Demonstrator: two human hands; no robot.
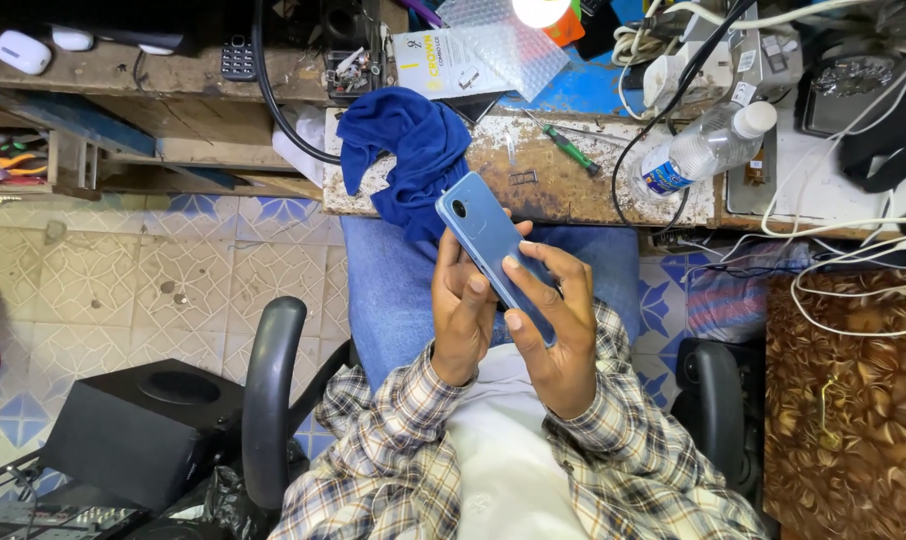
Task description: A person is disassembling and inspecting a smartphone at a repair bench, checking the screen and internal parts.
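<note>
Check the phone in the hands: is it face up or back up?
Back up. The blue phone shows its rear camera lens toward the viewer, held between the left hand and right hand; its screen is hidden.
</note>
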